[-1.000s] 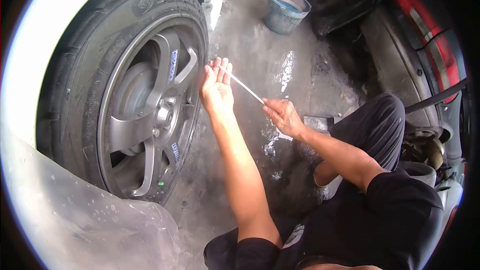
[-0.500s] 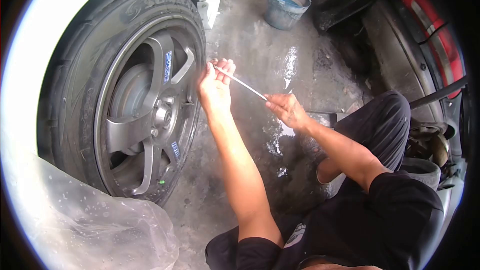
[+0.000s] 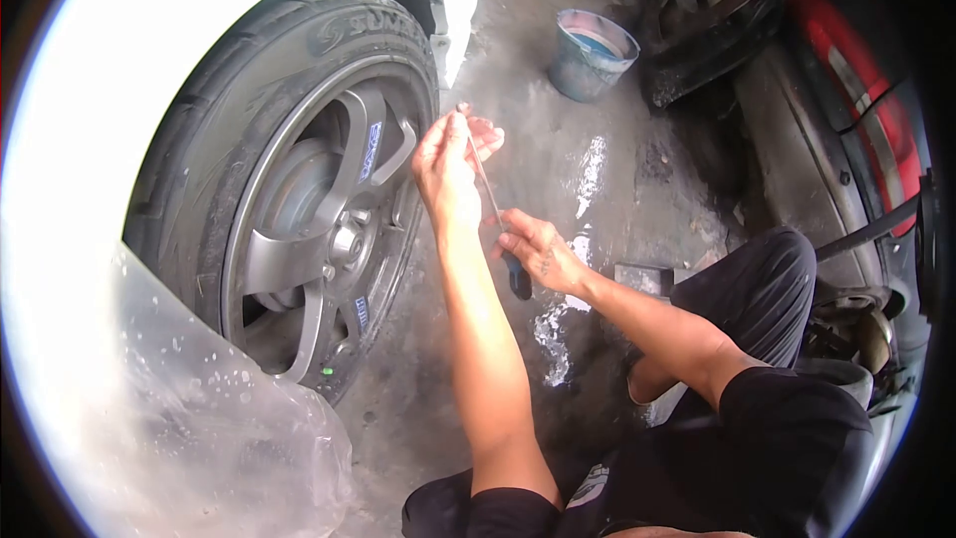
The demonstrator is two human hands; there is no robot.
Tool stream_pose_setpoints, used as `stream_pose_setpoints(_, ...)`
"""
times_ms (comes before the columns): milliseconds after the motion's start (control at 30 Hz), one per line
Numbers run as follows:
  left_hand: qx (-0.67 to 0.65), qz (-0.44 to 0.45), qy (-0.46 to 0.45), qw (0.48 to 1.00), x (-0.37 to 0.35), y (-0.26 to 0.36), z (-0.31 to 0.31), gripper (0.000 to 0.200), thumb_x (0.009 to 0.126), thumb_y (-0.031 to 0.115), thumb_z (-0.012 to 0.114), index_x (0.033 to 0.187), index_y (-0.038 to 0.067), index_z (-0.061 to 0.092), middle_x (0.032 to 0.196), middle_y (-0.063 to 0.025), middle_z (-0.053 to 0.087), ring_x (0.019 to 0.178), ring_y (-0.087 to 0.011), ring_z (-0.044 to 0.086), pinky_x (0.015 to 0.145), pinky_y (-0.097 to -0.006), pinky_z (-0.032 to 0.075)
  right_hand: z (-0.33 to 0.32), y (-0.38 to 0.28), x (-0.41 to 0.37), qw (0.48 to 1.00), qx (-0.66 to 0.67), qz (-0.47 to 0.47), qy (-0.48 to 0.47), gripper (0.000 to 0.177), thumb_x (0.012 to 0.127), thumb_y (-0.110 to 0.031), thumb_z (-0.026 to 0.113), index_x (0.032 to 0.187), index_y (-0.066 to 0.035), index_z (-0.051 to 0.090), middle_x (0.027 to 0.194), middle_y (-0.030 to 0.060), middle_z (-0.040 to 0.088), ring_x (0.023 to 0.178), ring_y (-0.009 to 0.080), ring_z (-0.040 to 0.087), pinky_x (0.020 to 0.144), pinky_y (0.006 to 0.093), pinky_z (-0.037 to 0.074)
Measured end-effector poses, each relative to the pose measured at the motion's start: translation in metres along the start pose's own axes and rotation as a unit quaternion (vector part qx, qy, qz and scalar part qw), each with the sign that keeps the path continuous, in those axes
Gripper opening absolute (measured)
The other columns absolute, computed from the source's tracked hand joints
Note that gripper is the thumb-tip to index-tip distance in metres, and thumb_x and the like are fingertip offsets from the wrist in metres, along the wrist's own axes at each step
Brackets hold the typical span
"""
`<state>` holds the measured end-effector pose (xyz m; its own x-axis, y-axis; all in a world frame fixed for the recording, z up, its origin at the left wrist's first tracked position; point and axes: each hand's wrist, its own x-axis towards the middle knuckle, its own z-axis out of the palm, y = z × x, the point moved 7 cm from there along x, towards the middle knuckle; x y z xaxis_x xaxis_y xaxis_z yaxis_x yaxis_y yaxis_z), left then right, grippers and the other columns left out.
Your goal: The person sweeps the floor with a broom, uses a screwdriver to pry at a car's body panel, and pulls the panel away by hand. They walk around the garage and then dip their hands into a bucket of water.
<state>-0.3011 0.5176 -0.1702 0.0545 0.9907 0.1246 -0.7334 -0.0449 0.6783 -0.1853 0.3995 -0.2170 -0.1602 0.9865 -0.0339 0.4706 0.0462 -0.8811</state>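
Observation:
A screwdriver with a long thin metal shaft and a dark handle slants between my two hands. My right hand is closed around its lower end, where the shaft meets the handle, and the handle's end sticks out below the fingers. Higher up, my left hand pinches the far end of the shaft between thumb and fingers. Whether a small piece sits at that tip I cannot make out. Just left of my left hand stands a car wheel with a black tyre and a grey spoked rim.
White bodywork arches over the wheel, with clear plastic sheeting hanging below it. A bucket of bluish liquid stands on the stained concrete floor. Car parts, one with a red lamp, lie along the right side.
The screwdriver has swung steeper, and its dark handle now shows below my right hand. My right hand has moved left and slightly down, closer to my left hand. The camera view has shifted.

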Motion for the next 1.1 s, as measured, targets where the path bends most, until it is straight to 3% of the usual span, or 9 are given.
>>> stream_pose_setpoints(67, 0.000, 0.018, -0.017, 1.000, 0.001, 0.011, 0.006, 0.039, 0.108, 0.021, 0.053, 0.134, -0.007, 0.056, 0.103, -0.0197, 0.068, 0.088, -0.0297, 0.072, 0.086, -0.0443, 0.062, -0.001, -0.012, 0.008, 1.000, -0.003, 0.010, -0.007, 0.028, 0.107, -0.015, 0.049, 0.133, -0.006, 0.055, 0.089, 0.0097, 0.071, 0.088, 0.0191, 0.065, 0.082, 0.0372, 0.052)
stream_pose_setpoints(133, 0.010, 0.064, 0.006, 0.998, -0.003, 0.026, -0.001, 0.049, 0.108, 0.026, 0.055, 0.146, -0.004, 0.048, 0.117, -0.0229, 0.066, 0.100, -0.0318, 0.070, 0.090, -0.0436, 0.060, -0.006, -0.024, 0.019, 0.996, 0.003, -0.082, 0.024, 0.028, 0.106, -0.017, 0.052, 0.132, -0.006, 0.056, 0.089, 0.0062, 0.072, 0.074, 0.0133, 0.060, 0.070, 0.0333, 0.051)
stream_pose_setpoints(200, 0.028, 0.055, 0.020, 0.998, -0.007, 0.027, -0.021, 0.050, 0.106, 0.027, 0.058, 0.148, 0.000, 0.048, 0.124, -0.0195, 0.064, 0.103, -0.0265, 0.068, 0.089, -0.0374, 0.059, -0.011, -0.034, 0.036, 0.994, 0.034, -0.102, 0.029, 0.028, 0.107, -0.018, 0.052, 0.130, -0.004, 0.056, 0.091, 0.0058, 0.072, 0.075, 0.0126, 0.061, 0.071, 0.0326, 0.051)
stream_pose_setpoints(333, 0.159, -0.042, 0.024, 0.986, -0.026, -0.002, -0.072, 0.057, 0.105, 0.036, 0.060, 0.149, 0.001, 0.047, 0.126, -0.0215, 0.064, 0.110, -0.0289, 0.066, 0.092, -0.0439, 0.057, -0.022, -0.056, 0.077, 0.990, 0.115, -0.082, 0.025, 0.028, 0.107, -0.018, 0.052, 0.130, -0.002, 0.056, 0.093, 0.0075, 0.072, 0.081, 0.0138, 0.065, 0.074, 0.0318, 0.054)
stream_pose_setpoints(400, 0.150, -0.127, -0.059, 0.979, -0.041, -0.024, -0.080, 0.057, 0.104, 0.040, 0.060, 0.145, 0.001, 0.051, 0.127, -0.0188, 0.065, 0.109, -0.0252, 0.066, 0.089, -0.0430, 0.057, -0.022, -0.064, 0.095, 0.986, 0.147, -0.082, 0.016, 0.028, 0.107, -0.017, 0.052, 0.130, -0.002, 0.056, 0.094, 0.0083, 0.072, 0.083, 0.0143, 0.066, 0.075, 0.0318, 0.055)
stream_pose_setpoints(533, 0.064, -0.182, -0.091, 0.977, -0.060, -0.037, -0.085, 0.046, 0.103, 0.038, 0.063, 0.130, 0.001, 0.061, 0.114, -0.0128, 0.069, 0.091, -0.0223, 0.069, 0.078, -0.0385, 0.060, -0.020, -0.081, 0.112, 0.986, 0.150, -0.062, 0.022, 0.029, 0.106, -0.016, 0.051, 0.130, 0.000, 0.055, 0.094, 0.0100, 0.072, 0.084, 0.0168, 0.069, 0.077, 0.0336, 0.058)
stream_pose_setpoints(633, 0.090, -0.158, -0.106, 0.978, -0.061, -0.030, -0.080, 0.047, 0.103, 0.037, 0.062, 0.133, 0.001, 0.058, 0.109, -0.0159, 0.069, 0.087, -0.0241, 0.070, 0.075, -0.0382, 0.061, -0.018, -0.085, 0.117, 0.986, 0.155, -0.059, 0.032, 0.027, 0.106, -0.012, 0.049, 0.130, 0.001, 0.055, 0.090, 0.0103, 0.072, 0.080, 0.0152, 0.068, 0.069, 0.0310, 0.056)
stream_pose_setpoints(700, 0.082, -0.149, -0.099, 0.980, -0.059, -0.027, -0.081, 0.045, 0.102, 0.034, 0.065, 0.130, 0.000, 0.059, 0.107, -0.0145, 0.069, 0.085, -0.0229, 0.069, 0.071, -0.0360, 0.061, -0.015, -0.083, 0.121, 0.985, 0.164, -0.055, 0.026, 0.028, 0.106, -0.014, 0.051, 0.130, -0.001, 0.055, 0.095, 0.0118, 0.073, 0.086, 0.0192, 0.070, 0.077, 0.0345, 0.059)
stream_pose_setpoints(1100, 0.062, -0.113, -0.061, 0.990, -0.051, -0.014, -0.078, 0.040, 0.099, 0.026, 0.070, 0.125, -0.003, 0.061, 0.098, -0.0107, 0.067, 0.074, -0.0201, 0.068, 0.062, -0.0314, 0.060, -0.016, -0.088, 0.135, 0.978, 0.191, -0.077, 0.027, 0.031, 0.105, -0.012, 0.051, 0.133, 0.000, 0.053, 0.096, 0.0129, 0.072, 0.087, 0.0221, 0.072, 0.077, 0.0370, 0.060)
